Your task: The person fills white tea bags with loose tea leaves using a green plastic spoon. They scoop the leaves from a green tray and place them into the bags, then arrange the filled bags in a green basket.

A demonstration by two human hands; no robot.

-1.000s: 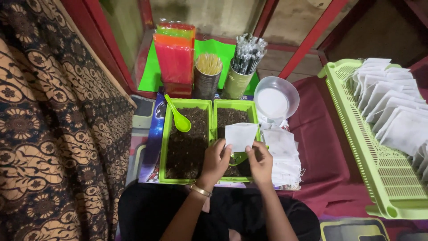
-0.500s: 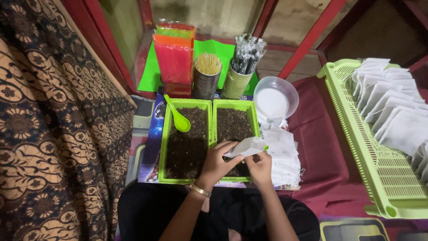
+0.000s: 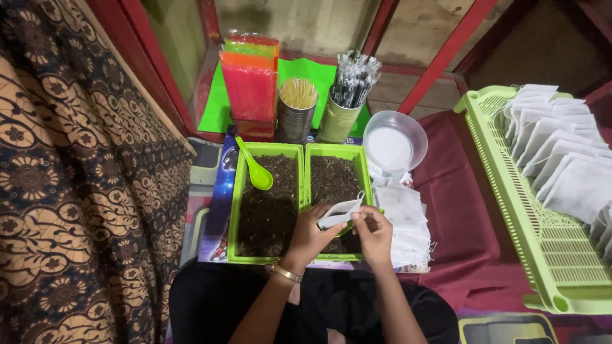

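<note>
While both hands pinch white pouch [image 3: 341, 212] open: left hand [image 3: 310, 232], right hand [image 3: 373, 233] over soil tray [image 3: 333, 179], catching spills.

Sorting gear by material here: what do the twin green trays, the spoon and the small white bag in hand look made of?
Green trays: likely plastic, glossy moulded rims. Green spoon: same shiny plastic look. White bag: thin matte paper or non-woven fabric, cannot tell which; it bends softly between the left hand and right hand.
</note>
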